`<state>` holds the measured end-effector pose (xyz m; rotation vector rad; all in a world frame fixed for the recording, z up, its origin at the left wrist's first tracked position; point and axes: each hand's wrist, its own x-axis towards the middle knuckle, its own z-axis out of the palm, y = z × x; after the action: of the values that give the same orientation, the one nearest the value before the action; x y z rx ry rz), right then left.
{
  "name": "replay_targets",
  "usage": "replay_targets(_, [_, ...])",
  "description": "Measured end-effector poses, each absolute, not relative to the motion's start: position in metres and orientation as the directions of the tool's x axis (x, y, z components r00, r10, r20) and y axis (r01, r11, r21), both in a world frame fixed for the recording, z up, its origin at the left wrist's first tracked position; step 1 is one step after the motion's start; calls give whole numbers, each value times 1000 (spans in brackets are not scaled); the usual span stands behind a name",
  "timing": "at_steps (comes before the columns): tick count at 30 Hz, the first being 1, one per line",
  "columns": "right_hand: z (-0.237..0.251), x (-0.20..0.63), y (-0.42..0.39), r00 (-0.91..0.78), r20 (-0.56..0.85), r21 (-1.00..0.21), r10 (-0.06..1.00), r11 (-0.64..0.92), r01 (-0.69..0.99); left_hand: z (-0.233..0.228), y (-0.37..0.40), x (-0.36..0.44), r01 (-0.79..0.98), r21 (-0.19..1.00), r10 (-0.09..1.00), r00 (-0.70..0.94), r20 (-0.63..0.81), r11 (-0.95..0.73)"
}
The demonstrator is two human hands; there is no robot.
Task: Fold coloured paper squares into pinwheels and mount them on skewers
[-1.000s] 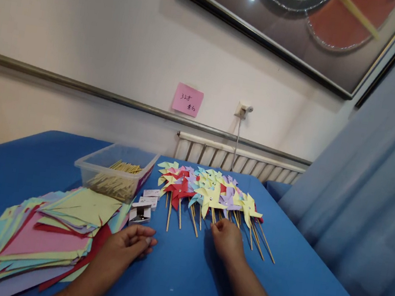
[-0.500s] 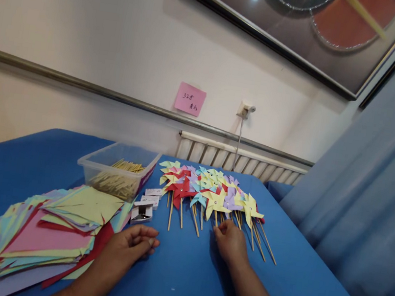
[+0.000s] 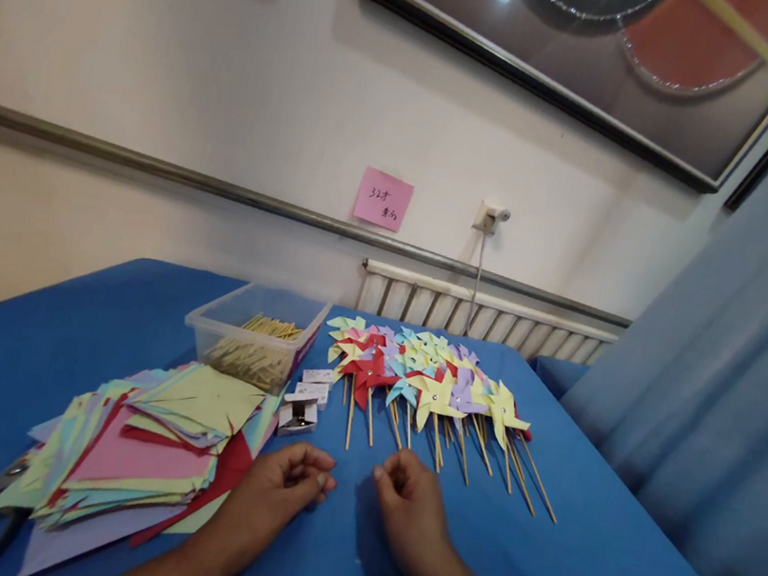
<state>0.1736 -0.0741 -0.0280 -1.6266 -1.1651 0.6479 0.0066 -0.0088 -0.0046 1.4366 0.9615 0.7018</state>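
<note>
We rest our left hand (image 3: pixel 277 493) and right hand (image 3: pixel 407 508), both loosely curled and holding nothing, on the blue table (image 3: pixel 601 571) just before the pinwheels (image 3: pixel 427 386).

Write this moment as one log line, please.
left hand: on tablecloth, curled | right hand: beside it | pinwheels: behind | paper stack: left

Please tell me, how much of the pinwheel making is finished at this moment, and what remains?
Done: a row of finished pinwheels lies on the blue table. In hand: nothing I can make out; the left hand and right hand rest on the cloth with fingers curled, close together. Left: a thick stack of paper squares, a tub of sticks and small pin boxes, so much material seems unused.
</note>
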Motion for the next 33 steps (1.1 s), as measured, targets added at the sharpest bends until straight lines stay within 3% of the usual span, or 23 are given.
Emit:
replay_targets(3, [-28,133,-62,239,-122,-992,963,-112,-56,-6,-7,3,139,990,867,493,-75,7])
replay_targets(7, [-30,108,-46,190,-117,-967,975,-68,-246,-10,0,-3,128,992,867,497,-45,-21])
replay_targets(12, [-38,113,-41,125,-81,-961,989,-44,-275,-8,-3,-2,187,979,880,475,-14,-85])
replay_targets(17, [-41,121,-45,32,-53,-953,998,-41,-300,17,-8,-12,342,897,840,540,55,-279])
replay_targets(19, [-40,123,-49,-20,-60,-957,998,-63,-283,32,-4,-23,455,792,851,503,148,-407])
replay_targets(22, [-37,125,-55,-41,-87,-963,995,-94,-251,49,10,-41,660,518,838,455,300,-544])
replay_targets(27, [-33,124,-61,-86,-123,-971,989,-138,-197,46,34,-62,844,212,857,429,285,-493])
replay_targets(30, [-31,125,-63,-108,-130,-974,986,-148,-172,41,40,-66,883,182,887,380,264,-433])
replay_targets(33, [-30,125,-64,-116,-119,-978,986,-137,-160,46,39,-66,890,255,918,324,228,-378])
